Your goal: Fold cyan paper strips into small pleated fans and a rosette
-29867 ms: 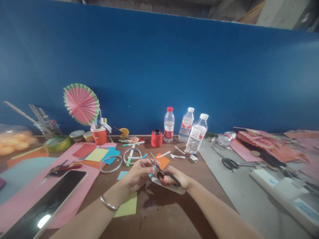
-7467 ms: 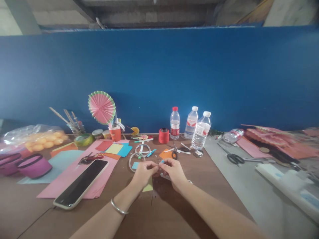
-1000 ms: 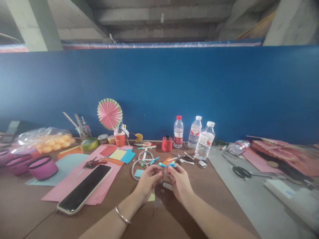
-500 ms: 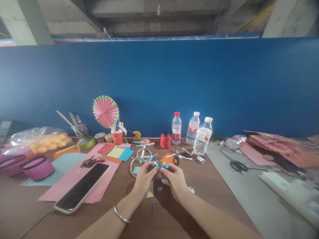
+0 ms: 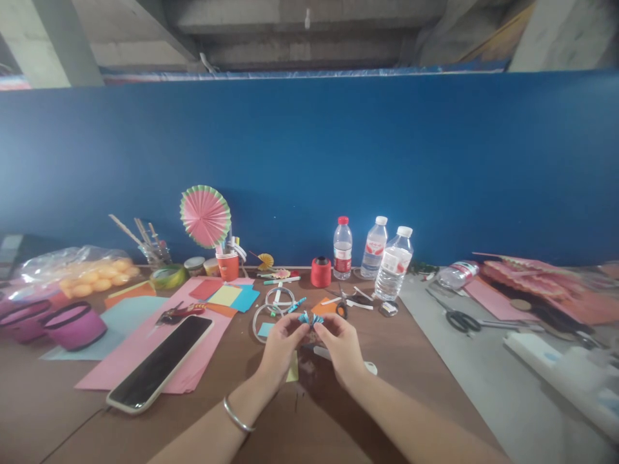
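Note:
A small piece of pleated blue paper point(image 5: 316, 319) is pinched between my two hands, just above the brown table. My left hand point(image 5: 284, 335), with a silver bangle on the wrist, grips its left part between thumb and fingers. On the right part, my right hand point(image 5: 341, 338) holds in the same way. The fingers cover much of the paper, so its full shape is hidden. Beneath my right hand lies a white-handled tool point(image 5: 370, 368), partly covered. A scrap of yellow paper point(image 5: 293, 368) rests below my left hand.
Behind my hands stand a red thread spool point(image 5: 320, 272) and water bottles point(image 5: 343, 251). A phone point(image 5: 162, 364) lies on pink paper point(image 5: 104, 370) at left, near a cup point(image 5: 227, 265) holding a round paper fan point(image 5: 206, 216). Black scissors point(image 5: 463, 321) and a power strip point(image 5: 536, 357) are at right.
The blue paper has turned slightly between my fingers and now shows its narrow folds more upright. Both hands stay in nearly the same place.

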